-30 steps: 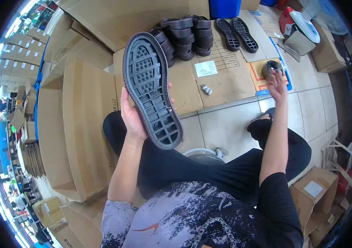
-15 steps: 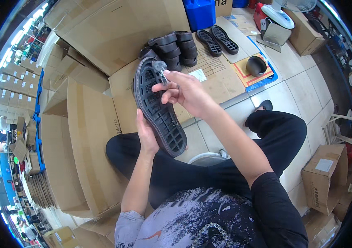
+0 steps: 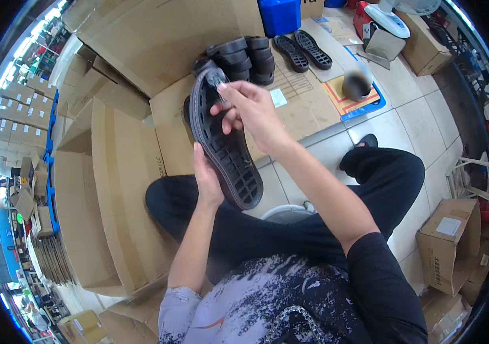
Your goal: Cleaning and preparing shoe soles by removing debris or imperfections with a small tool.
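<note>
My left hand grips a dark brown shoe sole by its left side, the fingers hidden behind it. The sole is tilted up, its gridded face toward me. In my right hand, a small greyish, translucent tool is pinched between thumb and fingers. The tool's head touches or nearly touches the rim at the sole's far end; its exact kind is unclear. My other right fingers curl over the sole's hollow grid.
Stacked dark shoe soles stand beyond my hands on a cardboard sheet. Two more soles lie farther right. A dark round pot rests near a blue tray edge. Open cardboard boxes line the left; a white bucket sits between my legs.
The translucent tool has moved slightly left and up along the sole's far rim with my right hand. The sole has turned a little in my left hand.
</note>
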`<state>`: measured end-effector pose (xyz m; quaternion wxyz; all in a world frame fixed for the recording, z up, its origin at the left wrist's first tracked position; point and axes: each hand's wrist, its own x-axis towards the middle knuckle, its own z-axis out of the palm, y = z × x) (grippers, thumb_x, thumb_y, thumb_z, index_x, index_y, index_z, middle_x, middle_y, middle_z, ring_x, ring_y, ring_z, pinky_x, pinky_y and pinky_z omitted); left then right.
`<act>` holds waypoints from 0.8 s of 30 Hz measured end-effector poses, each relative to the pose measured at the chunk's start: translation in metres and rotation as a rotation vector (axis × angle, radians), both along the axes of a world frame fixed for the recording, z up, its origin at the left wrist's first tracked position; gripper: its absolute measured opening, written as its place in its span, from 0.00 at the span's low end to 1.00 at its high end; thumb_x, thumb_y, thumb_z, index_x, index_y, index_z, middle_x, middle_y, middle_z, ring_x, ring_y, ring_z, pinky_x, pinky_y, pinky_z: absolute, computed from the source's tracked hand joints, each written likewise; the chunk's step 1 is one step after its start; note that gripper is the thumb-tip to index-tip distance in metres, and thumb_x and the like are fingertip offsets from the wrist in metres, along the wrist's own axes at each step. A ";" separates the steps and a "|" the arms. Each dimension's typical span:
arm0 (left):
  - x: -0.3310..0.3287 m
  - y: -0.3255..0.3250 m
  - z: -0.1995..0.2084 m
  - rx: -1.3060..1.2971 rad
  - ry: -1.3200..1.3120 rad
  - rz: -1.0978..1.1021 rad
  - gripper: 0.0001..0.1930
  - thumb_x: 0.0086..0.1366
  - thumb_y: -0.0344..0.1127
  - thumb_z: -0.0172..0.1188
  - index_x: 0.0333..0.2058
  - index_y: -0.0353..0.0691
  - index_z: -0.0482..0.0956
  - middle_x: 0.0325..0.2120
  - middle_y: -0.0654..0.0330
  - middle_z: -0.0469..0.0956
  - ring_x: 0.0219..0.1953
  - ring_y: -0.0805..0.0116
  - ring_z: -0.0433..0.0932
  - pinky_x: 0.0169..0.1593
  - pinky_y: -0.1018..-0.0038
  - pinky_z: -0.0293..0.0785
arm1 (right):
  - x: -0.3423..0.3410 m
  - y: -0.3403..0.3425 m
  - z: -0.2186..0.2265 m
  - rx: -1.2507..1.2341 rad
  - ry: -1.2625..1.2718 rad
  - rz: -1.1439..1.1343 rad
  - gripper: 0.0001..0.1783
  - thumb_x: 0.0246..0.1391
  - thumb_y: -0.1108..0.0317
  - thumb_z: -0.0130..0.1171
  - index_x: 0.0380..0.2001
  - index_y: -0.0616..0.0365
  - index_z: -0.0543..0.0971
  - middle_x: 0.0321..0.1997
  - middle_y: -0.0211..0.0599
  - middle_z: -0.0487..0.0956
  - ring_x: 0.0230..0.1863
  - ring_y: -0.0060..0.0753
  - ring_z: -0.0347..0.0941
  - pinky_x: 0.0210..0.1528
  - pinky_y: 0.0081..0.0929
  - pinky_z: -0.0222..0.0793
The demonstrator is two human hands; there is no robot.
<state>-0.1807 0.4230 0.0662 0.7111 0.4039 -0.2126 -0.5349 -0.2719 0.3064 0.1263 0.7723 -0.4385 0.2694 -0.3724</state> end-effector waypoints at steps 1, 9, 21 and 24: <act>0.005 0.000 -0.005 -0.009 0.034 -0.018 0.29 0.71 0.56 0.31 0.55 0.36 0.64 0.49 0.57 0.70 0.49 0.68 0.70 0.55 0.68 0.66 | 0.003 0.003 0.002 -0.044 -0.055 -0.030 0.16 0.57 0.59 0.56 0.37 0.64 0.75 0.26 0.36 0.78 0.13 0.18 0.68 0.15 0.12 0.55; 0.034 0.004 0.008 0.067 0.009 -0.071 0.38 0.63 0.67 0.28 0.46 0.36 0.69 0.28 0.56 0.72 0.33 0.60 0.76 0.39 0.67 0.77 | -0.006 0.029 0.004 -0.375 0.289 0.259 0.13 0.54 0.65 0.59 0.32 0.67 0.77 0.18 0.34 0.77 0.10 0.16 0.64 0.12 0.17 0.57; 0.053 -0.006 0.028 -0.144 0.086 -0.120 0.43 0.63 0.67 0.26 0.59 0.32 0.58 0.51 0.45 0.70 0.38 0.56 0.78 0.41 0.56 0.78 | -0.055 0.087 -0.016 -0.941 0.555 0.281 0.09 0.47 0.64 0.60 0.27 0.58 0.76 0.18 0.43 0.77 0.21 0.48 0.75 0.26 0.40 0.70; 0.052 -0.004 0.030 -0.133 0.126 -0.123 0.42 0.63 0.66 0.26 0.59 0.32 0.58 0.50 0.44 0.70 0.38 0.55 0.78 0.41 0.56 0.79 | -0.068 0.080 -0.017 -1.218 0.681 0.240 0.10 0.46 0.65 0.63 0.33 0.54 0.76 0.17 0.37 0.76 0.18 0.40 0.74 0.24 0.36 0.69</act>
